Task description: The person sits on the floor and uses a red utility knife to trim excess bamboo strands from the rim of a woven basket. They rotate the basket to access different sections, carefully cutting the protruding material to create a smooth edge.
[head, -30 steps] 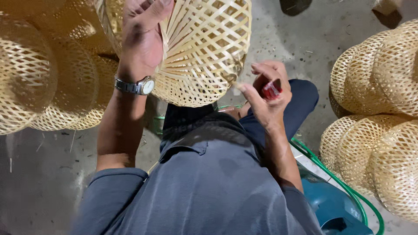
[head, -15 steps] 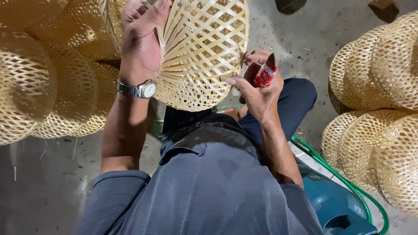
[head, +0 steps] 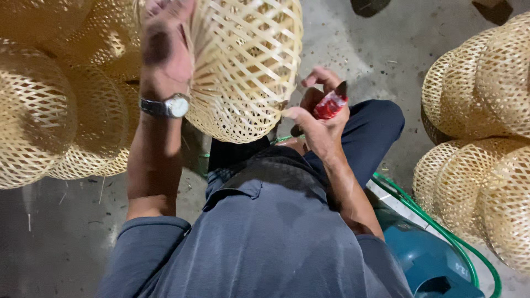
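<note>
Above the seated person's lap, one open-weave bamboo basket (head: 243,66), rounded and pale yellow, is held up. The left hand (head: 165,49), its wrist bearing a watch (head: 168,106), has its grip closed on the basket's rim from the side. The right hand (head: 320,118) has its grip closed on one small red-handled tool (head: 331,104), thumb touching the basket's lower edge. Stacks of similar woven baskets (head: 480,154) stand on the concrete floor (head: 353,49) at both sides; exact count unclear.

around us, piles of woven bamboo baskets (head: 49,110) stacked at one side, more woven baskets (head: 480,149) heaped opposite, grey concrete floor (head: 381,49) beneath, green hose (head: 436,221) curling beside a blue plastic container (head: 430,265)
</note>
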